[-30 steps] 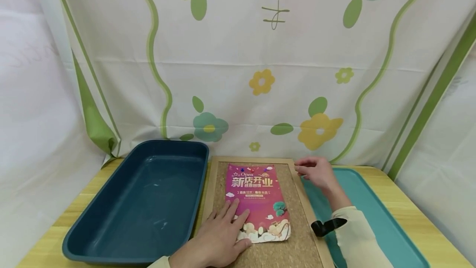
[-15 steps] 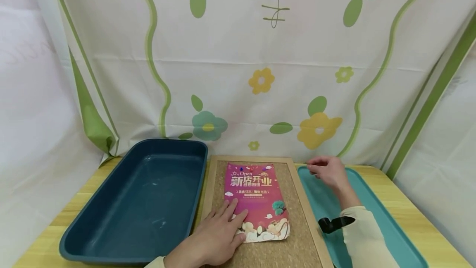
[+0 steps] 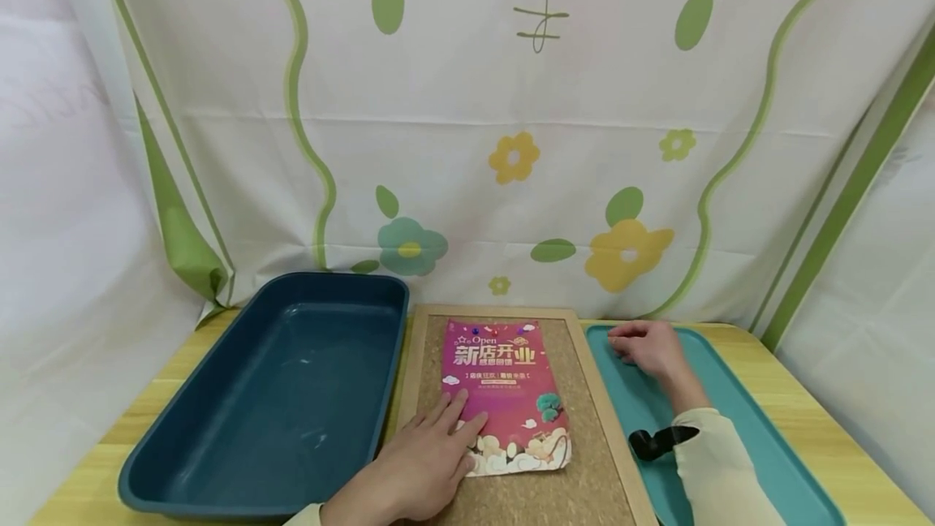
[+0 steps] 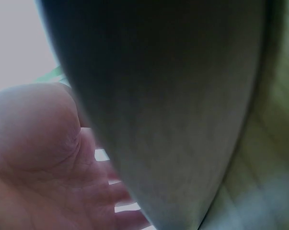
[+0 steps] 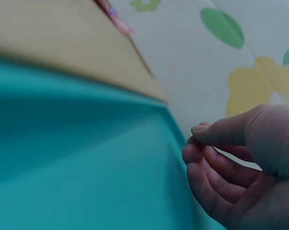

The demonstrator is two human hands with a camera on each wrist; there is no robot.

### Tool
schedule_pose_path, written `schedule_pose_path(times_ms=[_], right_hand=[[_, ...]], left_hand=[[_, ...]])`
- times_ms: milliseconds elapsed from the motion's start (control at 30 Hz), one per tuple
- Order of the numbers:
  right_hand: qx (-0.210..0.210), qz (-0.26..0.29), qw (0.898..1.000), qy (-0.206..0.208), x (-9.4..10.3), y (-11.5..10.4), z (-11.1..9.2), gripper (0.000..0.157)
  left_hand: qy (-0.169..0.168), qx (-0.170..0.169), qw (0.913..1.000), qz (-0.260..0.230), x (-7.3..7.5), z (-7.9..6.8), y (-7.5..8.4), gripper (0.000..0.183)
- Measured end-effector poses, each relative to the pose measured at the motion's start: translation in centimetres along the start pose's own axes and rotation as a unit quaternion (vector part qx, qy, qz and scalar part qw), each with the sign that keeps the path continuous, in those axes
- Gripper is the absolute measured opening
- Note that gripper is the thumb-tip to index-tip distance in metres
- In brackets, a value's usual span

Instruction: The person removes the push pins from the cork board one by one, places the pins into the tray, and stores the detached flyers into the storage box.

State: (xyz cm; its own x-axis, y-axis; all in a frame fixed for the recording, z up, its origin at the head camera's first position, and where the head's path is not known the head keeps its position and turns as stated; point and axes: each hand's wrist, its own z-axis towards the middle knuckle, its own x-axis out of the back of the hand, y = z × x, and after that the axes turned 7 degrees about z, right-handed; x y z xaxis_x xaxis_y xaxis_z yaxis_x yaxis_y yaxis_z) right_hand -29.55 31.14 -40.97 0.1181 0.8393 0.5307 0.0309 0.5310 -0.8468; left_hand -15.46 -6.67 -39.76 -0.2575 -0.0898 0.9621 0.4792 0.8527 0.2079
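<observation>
A pink and purple poster [image 3: 504, 408] with white and gold print lies on a wood-framed cork board [image 3: 595, 469]. Blue, red and purple pushpins [image 3: 494, 333] sit along its top edge. My left hand [image 3: 420, 457] rests spread on the poster's lower left part and the cork beside it. Above the far end of a teal tray [image 3: 738, 428], right of the board, is my right hand [image 3: 653, 351]. Its thumb and forefinger are pinched together; in the right wrist view a small green thing [image 5: 192, 130] peeks out at the thumb tip, mostly hidden.
A deep dark blue tub [image 3: 266, 404] stands left of the board. Everything is on a wooden table [image 3: 855, 445]. A flower-printed curtain [image 3: 453, 144] hangs close behind, and cloth walls rise at both sides.
My right hand has moved right, from the board's upper right corner to over the teal tray, then slightly lower. My left hand has stayed on the poster.
</observation>
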Motion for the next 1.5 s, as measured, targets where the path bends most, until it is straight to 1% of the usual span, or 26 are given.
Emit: schedule_pose_path(times_ms=[200, 467, 767, 1000, 1200, 1500], right_hand=[[-0.013, 0.027, 1.0, 0.004, -0.2, 1.2, 0.4, 0.025], [-0.031, 0.0, 1.0, 0.002, -0.1, 1.5, 0.5, 0.024], [-0.039, -0.025, 0.999, -0.01, 0.2, 1.5, 0.4, 0.025], [-0.035, -0.031, 0.999, -0.012, 0.2, 1.3, 0.5, 0.024], [-0.033, -0.03, 0.999, -0.012, 0.0, 1.3, 0.5, 0.022], [-0.035, -0.017, 0.999, -0.013, 0.1, 1.5, 0.5, 0.027]], left_hand=[[-0.002, -0.001, 1.0, -0.001, 0.2, -0.1, -0.1, 0.057], [0.002, -0.01, 0.9999, 0.013, 0.4, -0.1, -0.2, 0.059], [-0.001, -0.012, 0.9998, 0.019, 0.4, 0.0, -0.2, 0.059], [-0.003, -0.006, 0.9998, 0.019, 0.2, 0.0, -0.2, 0.058], [-0.002, -0.003, 0.9998, 0.017, 0.3, 0.0, -0.2, 0.058], [-0.004, 0.0, 0.9999, 0.013, 0.4, 0.0, -0.1, 0.059]])
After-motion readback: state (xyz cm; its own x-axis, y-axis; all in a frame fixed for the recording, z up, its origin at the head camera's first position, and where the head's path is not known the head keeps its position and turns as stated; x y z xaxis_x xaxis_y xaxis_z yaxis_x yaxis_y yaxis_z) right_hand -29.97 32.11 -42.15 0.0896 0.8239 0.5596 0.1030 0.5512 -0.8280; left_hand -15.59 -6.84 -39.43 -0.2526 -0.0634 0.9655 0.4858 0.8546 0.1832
